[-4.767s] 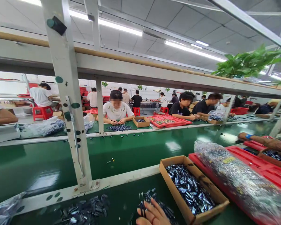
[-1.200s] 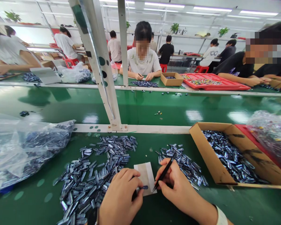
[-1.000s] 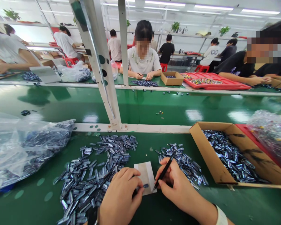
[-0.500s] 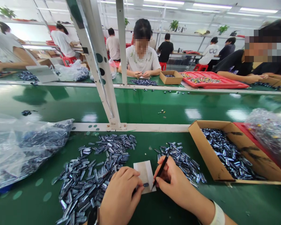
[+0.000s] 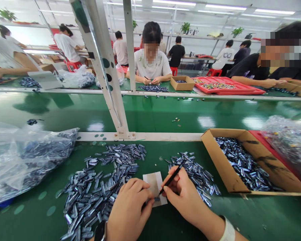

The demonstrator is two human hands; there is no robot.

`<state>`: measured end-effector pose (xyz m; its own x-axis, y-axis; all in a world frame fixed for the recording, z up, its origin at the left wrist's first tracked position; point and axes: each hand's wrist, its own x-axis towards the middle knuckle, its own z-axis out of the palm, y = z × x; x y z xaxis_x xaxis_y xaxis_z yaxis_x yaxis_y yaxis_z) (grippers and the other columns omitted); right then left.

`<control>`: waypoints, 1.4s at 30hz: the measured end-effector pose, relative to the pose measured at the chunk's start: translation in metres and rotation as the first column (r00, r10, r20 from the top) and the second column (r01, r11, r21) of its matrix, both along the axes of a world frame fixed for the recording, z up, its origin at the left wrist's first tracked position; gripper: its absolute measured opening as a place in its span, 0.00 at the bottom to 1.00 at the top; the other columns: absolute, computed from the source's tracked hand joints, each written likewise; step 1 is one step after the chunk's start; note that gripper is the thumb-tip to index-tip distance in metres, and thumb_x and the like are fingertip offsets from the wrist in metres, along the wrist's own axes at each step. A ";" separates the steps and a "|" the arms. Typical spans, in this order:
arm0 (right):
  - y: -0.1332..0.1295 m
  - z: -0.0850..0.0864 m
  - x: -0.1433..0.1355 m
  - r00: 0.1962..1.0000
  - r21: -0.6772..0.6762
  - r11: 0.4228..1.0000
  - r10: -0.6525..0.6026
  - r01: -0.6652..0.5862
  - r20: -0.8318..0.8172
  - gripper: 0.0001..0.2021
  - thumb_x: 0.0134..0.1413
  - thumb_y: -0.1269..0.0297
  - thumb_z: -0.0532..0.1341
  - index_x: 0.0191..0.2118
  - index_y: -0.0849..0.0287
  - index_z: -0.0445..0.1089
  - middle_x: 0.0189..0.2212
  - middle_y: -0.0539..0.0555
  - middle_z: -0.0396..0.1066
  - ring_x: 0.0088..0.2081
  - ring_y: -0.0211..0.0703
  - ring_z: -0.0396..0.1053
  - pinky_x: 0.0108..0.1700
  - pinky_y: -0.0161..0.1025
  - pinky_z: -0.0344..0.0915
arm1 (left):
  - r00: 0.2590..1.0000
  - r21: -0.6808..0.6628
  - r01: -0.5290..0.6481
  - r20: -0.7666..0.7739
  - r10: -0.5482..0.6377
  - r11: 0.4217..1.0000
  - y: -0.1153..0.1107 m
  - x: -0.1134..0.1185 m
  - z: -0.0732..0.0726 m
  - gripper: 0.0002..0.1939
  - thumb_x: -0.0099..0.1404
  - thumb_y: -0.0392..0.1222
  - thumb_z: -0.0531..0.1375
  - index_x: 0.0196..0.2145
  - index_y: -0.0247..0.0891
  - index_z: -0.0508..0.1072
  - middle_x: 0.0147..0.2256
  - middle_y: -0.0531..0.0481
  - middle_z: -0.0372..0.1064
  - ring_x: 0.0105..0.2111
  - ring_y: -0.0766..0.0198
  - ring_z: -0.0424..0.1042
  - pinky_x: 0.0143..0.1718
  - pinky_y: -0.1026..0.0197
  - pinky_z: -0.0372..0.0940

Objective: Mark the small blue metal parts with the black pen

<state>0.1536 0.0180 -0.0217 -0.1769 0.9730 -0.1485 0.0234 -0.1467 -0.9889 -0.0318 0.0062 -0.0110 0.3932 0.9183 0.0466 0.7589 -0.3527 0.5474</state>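
My left hand (image 5: 131, 209) pinches a small dark blue piece (image 5: 156, 199) over a pale card (image 5: 153, 182) on the green table. In my right hand (image 5: 184, 194) is a thin black tool (image 5: 171, 179), shaped like a pen or tweezers; its tip points down at the piece. A large pile of glossy dark blue pieces (image 5: 90, 197) spreads to the left of the card. Another, smaller pile (image 5: 198, 174) lies behind and right of my right hand.
At the right stands a cardboard box (image 5: 215, 164) of similar pieces, beside a clear bag (image 5: 288, 134). A filled plastic bag (image 5: 40, 157) lies left. A metal post (image 5: 107, 77) rises behind; people sit across the green belt (image 5: 165, 110).
The black tool is tilted more, and its tip has moved left onto the small piece. My right hand has shifted slightly left. Small items on the belt have drifted right.
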 end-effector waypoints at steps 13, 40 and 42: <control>-0.002 -0.002 0.000 0.997 0.023 1.000 0.001 -0.003 0.077 0.12 0.52 0.70 0.60 0.39 0.53 0.57 0.32 0.49 0.69 0.35 0.44 0.73 0.39 0.45 0.73 | 1.000 0.019 -0.005 -0.025 0.006 1.000 0.000 -0.001 0.001 0.11 0.59 0.28 0.60 0.31 0.43 0.77 0.40 0.51 0.74 0.44 0.54 0.71 0.46 0.48 0.68; -0.004 0.002 0.006 0.992 0.147 0.988 0.020 -0.039 0.128 0.09 0.53 0.74 0.60 0.37 0.55 0.62 0.32 0.49 0.67 0.33 0.41 0.72 0.36 0.40 0.72 | 0.983 0.187 0.126 -0.153 -0.098 0.974 -0.004 -0.002 -0.001 0.14 0.60 0.27 0.57 0.35 0.46 0.75 0.47 0.52 0.73 0.49 0.54 0.70 0.47 0.51 0.68; -0.005 0.000 0.006 0.990 0.159 0.987 0.016 -0.038 0.137 0.08 0.53 0.74 0.61 0.36 0.55 0.62 0.31 0.49 0.67 0.32 0.41 0.72 0.35 0.40 0.72 | 0.987 0.196 0.127 -0.126 -0.103 0.972 -0.005 -0.002 -0.003 0.14 0.60 0.28 0.57 0.38 0.46 0.73 0.48 0.51 0.73 0.49 0.54 0.70 0.47 0.50 0.67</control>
<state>0.1597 0.0135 -0.0214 -0.1926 0.9811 -0.0153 0.1603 0.0161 -0.9869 -0.0336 0.0011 -0.0141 0.5089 0.8427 0.1755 0.7603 -0.5357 0.3675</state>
